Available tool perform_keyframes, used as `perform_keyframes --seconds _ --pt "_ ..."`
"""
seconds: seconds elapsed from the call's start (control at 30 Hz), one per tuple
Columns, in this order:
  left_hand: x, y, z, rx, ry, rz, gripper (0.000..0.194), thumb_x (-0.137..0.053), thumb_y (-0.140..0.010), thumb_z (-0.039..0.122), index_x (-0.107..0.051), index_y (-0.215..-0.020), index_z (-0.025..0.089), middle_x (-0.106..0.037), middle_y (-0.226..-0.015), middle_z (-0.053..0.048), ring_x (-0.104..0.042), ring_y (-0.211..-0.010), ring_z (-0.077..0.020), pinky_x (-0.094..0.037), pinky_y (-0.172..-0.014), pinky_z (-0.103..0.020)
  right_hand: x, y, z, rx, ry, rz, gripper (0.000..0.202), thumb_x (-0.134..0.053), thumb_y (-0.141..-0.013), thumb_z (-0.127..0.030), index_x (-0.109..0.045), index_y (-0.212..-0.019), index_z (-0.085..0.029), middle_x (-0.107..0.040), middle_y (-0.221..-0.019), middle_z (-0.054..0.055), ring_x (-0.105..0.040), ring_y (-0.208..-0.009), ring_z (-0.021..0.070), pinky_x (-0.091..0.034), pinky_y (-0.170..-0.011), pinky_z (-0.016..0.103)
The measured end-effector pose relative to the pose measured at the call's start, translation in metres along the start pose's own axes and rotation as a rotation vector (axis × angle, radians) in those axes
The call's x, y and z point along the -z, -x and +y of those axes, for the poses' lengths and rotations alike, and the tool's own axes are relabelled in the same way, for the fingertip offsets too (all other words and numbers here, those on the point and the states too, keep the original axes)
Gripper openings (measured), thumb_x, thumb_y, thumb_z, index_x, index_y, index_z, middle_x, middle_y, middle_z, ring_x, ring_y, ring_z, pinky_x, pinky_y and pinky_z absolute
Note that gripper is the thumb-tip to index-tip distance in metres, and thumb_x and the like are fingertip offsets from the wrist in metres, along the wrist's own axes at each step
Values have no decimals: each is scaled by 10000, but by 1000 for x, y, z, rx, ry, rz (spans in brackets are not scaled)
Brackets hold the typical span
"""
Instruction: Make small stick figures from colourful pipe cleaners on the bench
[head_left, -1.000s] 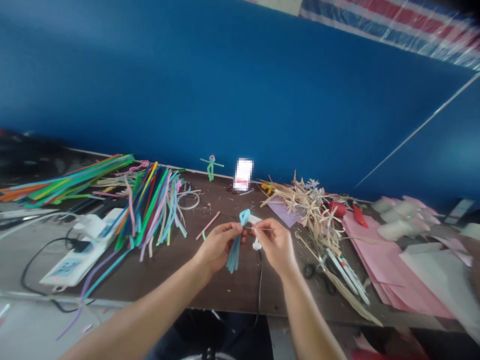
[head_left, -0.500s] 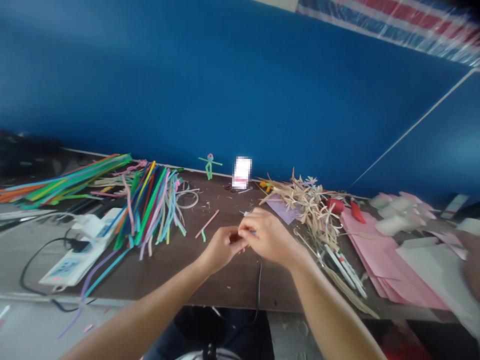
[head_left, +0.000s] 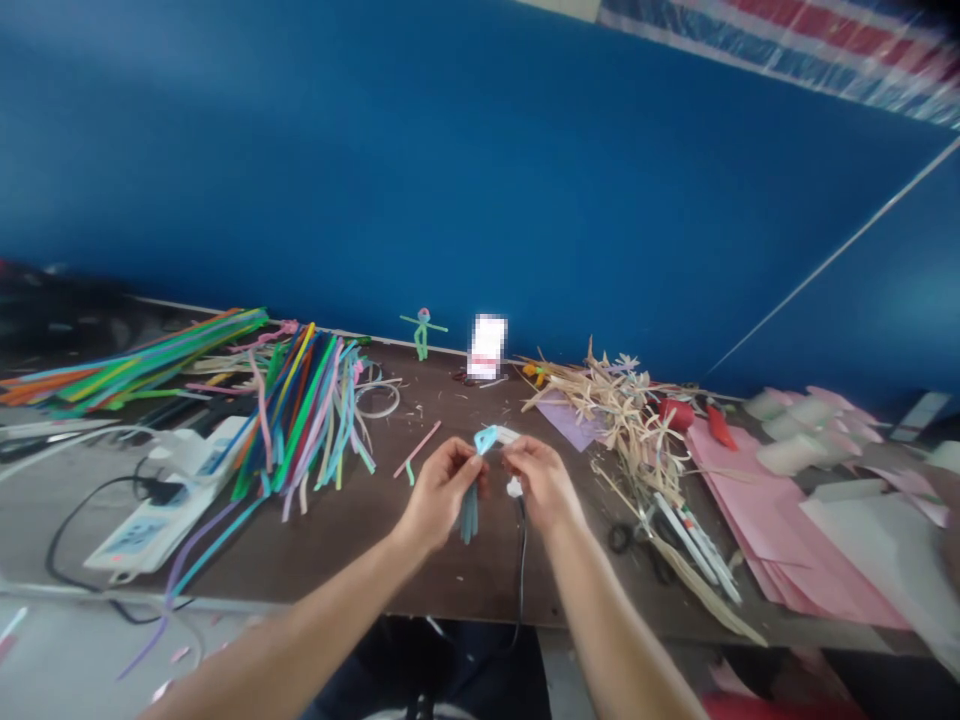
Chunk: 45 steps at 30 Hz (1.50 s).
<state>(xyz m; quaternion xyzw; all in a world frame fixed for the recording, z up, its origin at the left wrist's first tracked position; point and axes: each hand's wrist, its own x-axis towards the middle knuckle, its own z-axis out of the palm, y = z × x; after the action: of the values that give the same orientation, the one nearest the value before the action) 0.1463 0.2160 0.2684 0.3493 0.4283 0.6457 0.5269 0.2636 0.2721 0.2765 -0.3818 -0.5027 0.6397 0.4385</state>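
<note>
My left hand (head_left: 442,490) is closed in a pinch on a light blue pipe cleaner (head_left: 486,438), bent into a small loop above the fingertips. Grey-blue strands (head_left: 469,515) hang below that hand. Close by on the right, my right hand (head_left: 541,480) has its thumb and fingers pressed together; what they pinch, if anything, is hidden. A white object (head_left: 514,487) with a black cable (head_left: 520,560) running toward the table edge sits beside its fingertips, partly covered. A pink and green pipe-cleaner piece (head_left: 417,448) lies left of my left hand.
Colourful pipe cleaners (head_left: 300,420) and a white power strip (head_left: 161,510) lie at left. A green stick figure (head_left: 422,335) stands at the back beside a blurred bright screen (head_left: 487,346). Straw flowers (head_left: 622,400), white pens (head_left: 694,545) and pink paper (head_left: 780,540) are at right.
My hands, together before, have moved apart, the right one shifting right and down. The light blue loop and the hanging strands now show, as do dark scissor-like handles near the pens.
</note>
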Motion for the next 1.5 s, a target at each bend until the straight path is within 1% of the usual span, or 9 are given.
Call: perform_keyframes --seconds 0.2,0.37,0.53,0.73,0.87,0.97,1.03,1.3,1.5 --pt "-12 -1 -5 67 157 140 197 -624 -677 269 -455 -682 169 -524 -615 39 -504 -543 -73 -450 -501 -185 -7 24 17 245 213 241 187 -600 -694 -305 -569 -576 -163 -497 -521 -34 -425 -524 102 -328 -537 234" --pt "-12 -4 -4 257 273 108 224 -687 -604 241 -485 -639 153 -556 -590 29 -525 -524 -73 -464 -524 -189 -1 22 19 193 203 263 188 -604 -685 -302 -565 -571 -157 -515 -517 -31 -437 -517 103 -328 -518 229" --pt "-4 -9 -4 356 315 33 163 -693 -607 199 -574 -699 135 -606 -616 -10 -561 -537 -86 -467 -535 -185 7 17 11 109 144 156 179 -624 -664 -310 -576 -576 -161 -509 -509 -35 -443 -508 98 -335 -513 223" --pt "-1 -12 -1 347 367 47 118 -671 -635 175 -587 -708 134 -608 -626 -11 -566 -542 -96 -496 -556 -225 14 17 12 168 239 151 213 -600 -692 -283 -611 -872 -170 -603 -702 10 -528 -618 133 -406 -598 258" --pt "0 -13 2 302 329 95 127 -663 -636 173 -570 -716 139 -596 -607 0 -560 -528 -94 -497 -544 -232 19 20 0 384 644 252 147 -556 -737 -225 -611 -866 -180 -611 -750 30 -538 -701 165 -410 -672 299" --pt "-2 -12 4 256 279 109 163 -677 -619 190 -560 -722 140 -577 -582 14 -555 -521 -92 -487 -538 -225 16 22 -14 599 975 197 121 -551 -750 -180 -630 -841 -195 -625 -822 43 -518 -814 192 -366 -765 332" --pt "-3 -10 6 237 260 95 193 -692 -604 211 -555 -720 139 -568 -574 19 -555 -524 -95 -483 -544 -228 11 23 -21 664 1137 145 132 -548 -761 -172 -636 -853 -210 -630 -830 41 -501 -841 202 -335 -776 342" --pt "-4 -11 4 206 238 27 203 -700 -604 237 -590 -729 122 -574 -621 4 -537 -541 -84 -473 -560 -230 -2 22 -26 670 1319 54 108 -517 -806 -201 -625 -800 -212 -600 -714 20 -474 -773 181 -290 -724 308" --pt "-5 -10 -6 126 210 109 218 -733 -540 224 -591 -668 118 -583 -602 9 -532 -524 -82 -450 -545 -213 -7 24 -25 674 1367 2 161 -494 -795 -142 -581 -667 -187 -579 -639 12 -469 -717 164 -274 -709 299"
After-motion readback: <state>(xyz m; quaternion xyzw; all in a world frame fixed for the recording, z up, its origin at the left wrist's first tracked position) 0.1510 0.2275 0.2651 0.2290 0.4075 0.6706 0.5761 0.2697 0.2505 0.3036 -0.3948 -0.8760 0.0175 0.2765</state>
